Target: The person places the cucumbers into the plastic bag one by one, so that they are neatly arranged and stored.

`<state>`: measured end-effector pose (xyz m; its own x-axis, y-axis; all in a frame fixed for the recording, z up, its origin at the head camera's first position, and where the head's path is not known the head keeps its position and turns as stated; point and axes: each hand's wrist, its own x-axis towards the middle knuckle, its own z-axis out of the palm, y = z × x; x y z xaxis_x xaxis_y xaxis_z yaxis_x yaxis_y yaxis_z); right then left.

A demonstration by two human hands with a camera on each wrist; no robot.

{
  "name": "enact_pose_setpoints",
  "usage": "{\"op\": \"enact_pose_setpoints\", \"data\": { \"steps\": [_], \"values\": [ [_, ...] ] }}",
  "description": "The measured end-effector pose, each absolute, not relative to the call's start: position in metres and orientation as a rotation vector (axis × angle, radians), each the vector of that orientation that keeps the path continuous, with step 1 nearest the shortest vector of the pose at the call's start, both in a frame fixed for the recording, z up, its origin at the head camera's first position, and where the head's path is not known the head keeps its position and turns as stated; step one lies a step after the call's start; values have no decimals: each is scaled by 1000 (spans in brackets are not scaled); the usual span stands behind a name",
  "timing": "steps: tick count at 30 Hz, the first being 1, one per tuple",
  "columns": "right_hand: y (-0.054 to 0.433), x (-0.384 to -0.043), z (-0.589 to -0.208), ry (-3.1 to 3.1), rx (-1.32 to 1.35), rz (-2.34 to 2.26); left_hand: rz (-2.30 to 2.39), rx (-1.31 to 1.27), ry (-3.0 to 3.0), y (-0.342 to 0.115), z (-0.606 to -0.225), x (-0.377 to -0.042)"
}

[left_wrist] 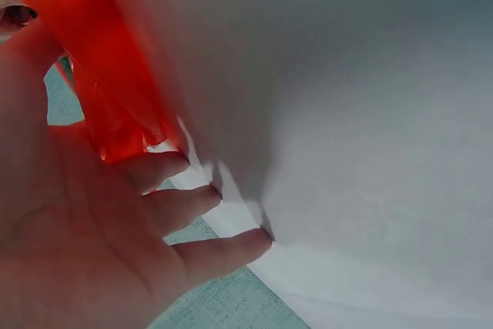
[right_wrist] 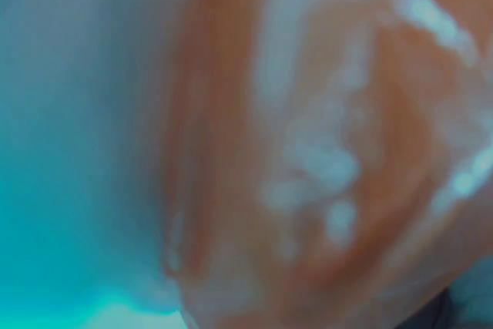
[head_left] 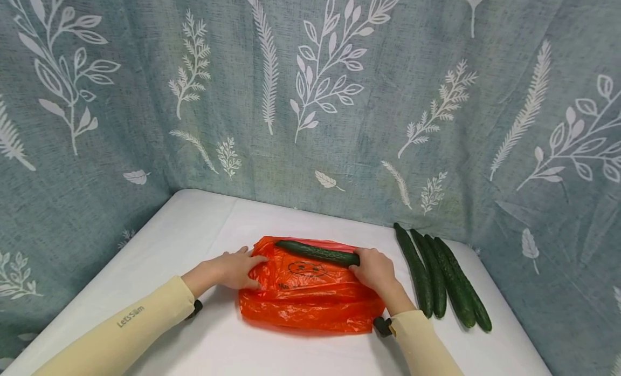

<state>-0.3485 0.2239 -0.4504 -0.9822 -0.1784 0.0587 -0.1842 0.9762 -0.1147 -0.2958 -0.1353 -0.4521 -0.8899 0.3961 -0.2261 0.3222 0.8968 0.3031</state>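
One cucumber (head_left: 315, 252) in curled right fingers (head_left: 362, 252)

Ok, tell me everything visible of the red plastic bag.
The bag is thin, glossy, crinkled orange-red plastic with a dark printed drawing and lettering too small to read. It lies spread on the white table. The left hand touches its left side, fingers spread; at its right, the right hand grips a cucumber that lies along its upper part. Whether the cucumber is inside is unclear.

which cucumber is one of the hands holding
The cucumber at the red bag, its end gripped by the right hand; the other four cucumbers lie on the white table, untouched.
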Motion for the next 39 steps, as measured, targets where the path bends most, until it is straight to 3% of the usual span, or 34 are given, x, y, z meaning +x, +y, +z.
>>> {"op": "enact_pose_setpoints", "data": {
  "steps": [15,25,39],
  "values": [
    [220,-346,-447,-3063,268,154,259,483,3070,-129,-450,-305],
    [218,-345,-449,-3057,257,122,165,667,2921,-122,-445,-306],
    [222,-344,-449,-3065,258,126,58,556,3039,-129,-444,-304]
  ]
}}
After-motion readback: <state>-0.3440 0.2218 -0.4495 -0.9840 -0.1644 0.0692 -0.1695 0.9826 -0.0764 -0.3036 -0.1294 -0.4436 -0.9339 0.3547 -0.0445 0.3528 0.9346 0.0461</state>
